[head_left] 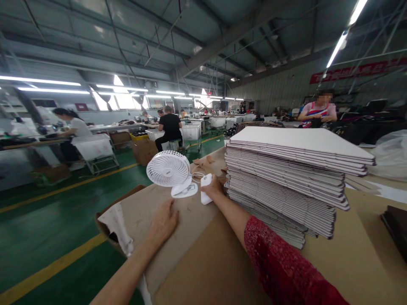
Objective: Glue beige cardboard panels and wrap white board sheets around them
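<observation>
So we've got our right hand (214,189) clamped around a small white block (206,198), just below the middle of the frame, and the grip covers a fair bit of it, with most of the fingers tucked out of sight behind. Our left hand (163,219) is down on the brown table covering (187,228) left of that, thumb apart from the fingers, near the base of a white fan (168,168); we can't make out all the fingertips. A thin white cable (197,174) loops between fan and block, but honestly we can't tell where either end plugs in. The big stack of pale panels (282,182) right of centre hides whatever's behind it, and our red sleeve (276,254) runs off the bottom edge. There's a dark brown piece (396,228) cut off at the right edge too, no clue what. Upper right, a co-worker (318,112) handles something dark we can't identify, and the lettering on the red banner (356,73) is too blurry to read.
</observation>
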A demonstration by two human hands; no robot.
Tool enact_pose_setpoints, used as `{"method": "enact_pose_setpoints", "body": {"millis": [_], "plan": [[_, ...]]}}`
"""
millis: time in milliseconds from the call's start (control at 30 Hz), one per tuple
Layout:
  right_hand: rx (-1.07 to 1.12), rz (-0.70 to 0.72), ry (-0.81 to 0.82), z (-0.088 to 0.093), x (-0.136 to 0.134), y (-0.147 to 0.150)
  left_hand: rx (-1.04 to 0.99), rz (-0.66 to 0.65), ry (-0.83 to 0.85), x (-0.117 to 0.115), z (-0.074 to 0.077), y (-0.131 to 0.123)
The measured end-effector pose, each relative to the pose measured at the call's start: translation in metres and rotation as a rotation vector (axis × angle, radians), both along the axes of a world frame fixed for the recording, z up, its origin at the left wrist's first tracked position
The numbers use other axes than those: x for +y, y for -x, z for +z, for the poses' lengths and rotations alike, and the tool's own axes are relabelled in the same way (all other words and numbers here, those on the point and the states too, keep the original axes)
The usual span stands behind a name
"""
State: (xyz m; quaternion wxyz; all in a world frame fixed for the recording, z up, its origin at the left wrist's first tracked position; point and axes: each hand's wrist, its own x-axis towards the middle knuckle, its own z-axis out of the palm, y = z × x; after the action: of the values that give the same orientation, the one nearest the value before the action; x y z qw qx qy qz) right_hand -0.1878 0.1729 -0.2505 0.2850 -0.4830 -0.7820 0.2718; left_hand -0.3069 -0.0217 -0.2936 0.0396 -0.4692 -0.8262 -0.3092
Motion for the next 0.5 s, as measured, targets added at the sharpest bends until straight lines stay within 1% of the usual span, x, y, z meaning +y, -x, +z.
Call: {"method": "enact_pose_setpoints", "body": {"millis": [100,167,233,300,333,500], "plan": [[-0.011,0.063,-0.168,0.007,0.001,0.003,0.044,0.079,-0.003,0.008,-0.006,0.01],[-0.029,0.159,-0.264,0.008,-0.004,0.007,0.056,0.124,-0.003,0.012,-0.009,0.011],[-0.056,0.28,-0.319,0.004,-0.012,0.013,0.057,0.153,0.002,0.015,-0.011,0.01],[-0.09,0.362,-0.332,-0.002,-0.019,0.022,0.049,0.162,0.009,0.015,-0.011,0.009],[-0.107,0.378,-0.326,-0.006,-0.023,0.027,0.044,0.162,0.015,0.015,-0.011,0.009],[-0.202,0.355,-0.219,-0.018,-0.028,0.049,0.028,0.166,0.043,0.015,-0.007,0.012]]}}
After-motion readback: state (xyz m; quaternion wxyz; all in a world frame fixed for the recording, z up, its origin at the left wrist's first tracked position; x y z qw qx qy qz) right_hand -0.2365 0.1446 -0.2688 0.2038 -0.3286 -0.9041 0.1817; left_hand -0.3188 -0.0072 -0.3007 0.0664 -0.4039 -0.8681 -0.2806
